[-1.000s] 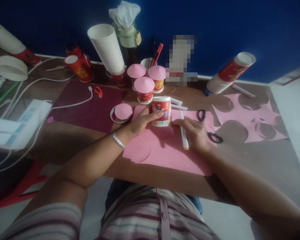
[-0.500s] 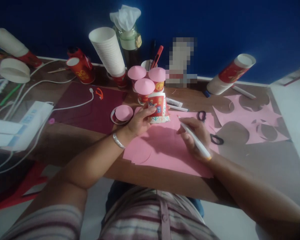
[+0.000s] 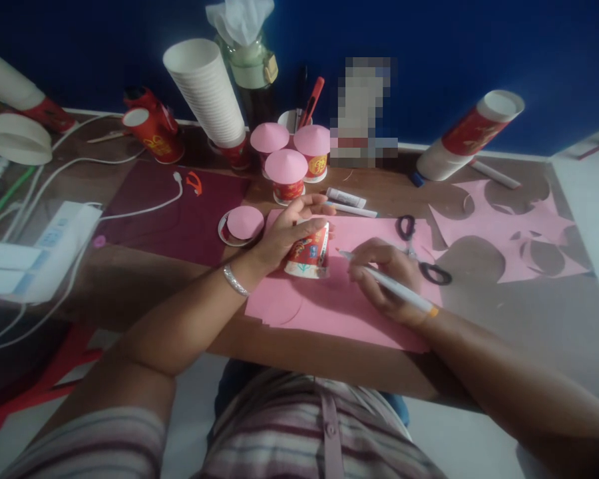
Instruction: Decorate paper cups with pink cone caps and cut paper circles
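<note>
My left hand (image 3: 292,229) is at the top of a red paper cup (image 3: 307,253), its thumb across the upper part and its fingers around the far side. The cup is upside down over pink paper (image 3: 349,306), with drawn marks on its white rim band. Between the fingers of my right hand (image 3: 387,279) is a white marker (image 3: 402,293) with an orange end. Its tip points at the cup, a little apart from it. Behind my left hand stand several red cups topped with pink paper cones (image 3: 286,166).
Black-handled scissors (image 3: 435,273) lie by my right hand. Cut pink scraps (image 3: 509,229) are at the right. A tall stack of paper cups (image 3: 207,93) stands at the back, near a white cable (image 3: 144,213). A pink disc (image 3: 245,223) sits left of my hand.
The red cup has come down toward me and slightly left, and my left hand has shifted to its top. My right hand's marker has tilted flatter, its tip lower and further left.
</note>
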The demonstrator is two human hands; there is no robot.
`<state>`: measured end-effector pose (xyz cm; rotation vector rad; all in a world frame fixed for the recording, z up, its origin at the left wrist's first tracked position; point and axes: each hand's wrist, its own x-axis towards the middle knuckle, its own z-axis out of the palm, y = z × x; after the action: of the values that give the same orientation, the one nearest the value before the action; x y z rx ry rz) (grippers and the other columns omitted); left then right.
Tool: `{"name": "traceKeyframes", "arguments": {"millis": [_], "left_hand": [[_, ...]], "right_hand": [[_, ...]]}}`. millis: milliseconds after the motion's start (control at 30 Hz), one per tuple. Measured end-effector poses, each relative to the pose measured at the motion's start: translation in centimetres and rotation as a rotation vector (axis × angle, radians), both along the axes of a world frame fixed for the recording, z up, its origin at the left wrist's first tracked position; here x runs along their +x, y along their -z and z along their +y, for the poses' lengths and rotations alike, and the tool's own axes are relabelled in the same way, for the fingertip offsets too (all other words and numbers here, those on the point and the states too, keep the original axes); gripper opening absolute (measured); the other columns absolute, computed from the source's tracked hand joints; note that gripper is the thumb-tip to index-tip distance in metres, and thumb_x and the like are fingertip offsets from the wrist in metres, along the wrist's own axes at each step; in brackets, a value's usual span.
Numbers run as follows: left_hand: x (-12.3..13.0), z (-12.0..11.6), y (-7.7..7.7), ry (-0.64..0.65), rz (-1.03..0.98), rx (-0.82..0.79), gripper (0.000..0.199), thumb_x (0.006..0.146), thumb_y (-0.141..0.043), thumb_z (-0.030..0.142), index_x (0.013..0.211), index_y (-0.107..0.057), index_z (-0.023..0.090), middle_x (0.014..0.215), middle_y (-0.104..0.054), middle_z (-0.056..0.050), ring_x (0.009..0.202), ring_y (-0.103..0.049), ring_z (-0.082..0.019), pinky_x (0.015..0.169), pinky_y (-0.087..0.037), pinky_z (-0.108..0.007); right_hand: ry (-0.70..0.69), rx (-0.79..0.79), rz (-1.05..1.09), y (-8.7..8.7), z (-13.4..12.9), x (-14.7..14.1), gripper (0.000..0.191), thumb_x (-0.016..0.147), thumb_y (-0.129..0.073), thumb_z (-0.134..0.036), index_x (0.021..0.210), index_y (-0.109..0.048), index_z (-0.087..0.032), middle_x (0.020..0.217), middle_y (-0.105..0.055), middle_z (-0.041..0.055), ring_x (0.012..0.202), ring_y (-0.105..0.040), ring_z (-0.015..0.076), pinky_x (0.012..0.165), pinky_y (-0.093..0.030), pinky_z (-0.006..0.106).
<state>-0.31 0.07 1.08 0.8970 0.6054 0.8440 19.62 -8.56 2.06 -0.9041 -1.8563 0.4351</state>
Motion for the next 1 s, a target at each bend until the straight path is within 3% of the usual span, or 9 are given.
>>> {"name": "traceKeyframes", "arguments": {"millis": [167, 400, 533, 633, 833, 1000], "left_hand": [[0.1, -0.1, 0.0, -0.079, -0.062, 0.035, 0.047, 0.079, -0.082, 0.035, 0.118, -0.059, 0.023, 0.124, -0.063, -0.007, 0.107, -0.069, -0.023, 0.097, -0.054, -0.038], [0.0, -0.1, 0.3, -0.032, -0.107, 0.079, 0.048, 0.081, -0.082, 0.036, 0.121, -0.061, 0.022, 0.134, -0.061, -0.009, 0.118, -0.066, -0.026, 0.105, -0.051, -0.041], [0.2, -0.4, 0.1, 0.044, -0.054, 0.073, 0.053, 0.08, -0.083, 0.038, 0.125, -0.06, 0.023, 0.138, -0.062, -0.012, 0.115, -0.068, -0.029, 0.093, -0.056, -0.04], [0.4, -0.6, -0.1, 0.086, 0.018, 0.082, 0.052, 0.077, -0.085, 0.038, 0.12, -0.065, 0.018, 0.121, -0.071, -0.013, 0.104, -0.071, -0.027, 0.084, -0.057, -0.036], [0.4, -0.6, -0.6, -0.025, 0.06, 0.057, 0.029, 0.082, -0.076, 0.033, 0.104, -0.073, 0.016, 0.096, -0.076, -0.008, 0.089, -0.072, -0.022, 0.083, -0.056, -0.036], [0.2, -0.6, -0.8, -0.019, 0.069, 0.053, 0.028, 0.08, -0.076, 0.032, 0.102, -0.072, 0.015, 0.096, -0.075, -0.009, 0.089, -0.071, -0.023, 0.082, -0.055, -0.037]], "right_hand": [[-0.017, 0.232, -0.278, 1.1, 0.0, 0.1, 0.026, 0.096, -0.059, -0.011, 0.119, -0.063, -0.022, 0.08, -0.065, 0.0012, 0.062, -0.06, 0.0137, 0.056, -0.049, 0.027], [0.008, 0.409, -0.523, 0.9, 0.2, 0.4, 0.026, 0.095, -0.061, -0.012, 0.119, -0.064, -0.021, 0.064, -0.051, -0.004, 0.054, -0.045, 0.0137, 0.051, -0.04, 0.029], [0.031, 0.374, -0.54, 1.1, 0.6, 1.0, 0.035, 0.095, -0.058, -0.011, 0.126, -0.063, -0.028, 0.065, -0.053, -0.0042, 0.056, -0.048, 0.0134, 0.053, -0.04, 0.03], [0.066, 0.36, -0.53, 1.1, 0.9, 1.2, 0.037, 0.095, -0.061, -0.012, 0.127, -0.064, -0.03, 0.064, -0.053, -0.0046, 0.056, -0.048, 0.013, 0.053, -0.038, 0.029], [0.093, 0.302, -0.362, 0.2, 0.5, 0.7, 0.025, 0.103, -0.055, -0.034, 0.12, -0.068, -0.022, 0.074, -0.057, 0.0002, 0.058, -0.054, 0.0121, 0.05, -0.042, 0.026], [0.021, 0.136, -0.191, -0.1, -0.3, -0.3, 0.008, 0.097, -0.057, -0.019, 0.102, -0.063, -0.021, 0.076, -0.067, 0.0005, 0.06, -0.063, 0.0119, 0.053, -0.05, 0.023]]}}
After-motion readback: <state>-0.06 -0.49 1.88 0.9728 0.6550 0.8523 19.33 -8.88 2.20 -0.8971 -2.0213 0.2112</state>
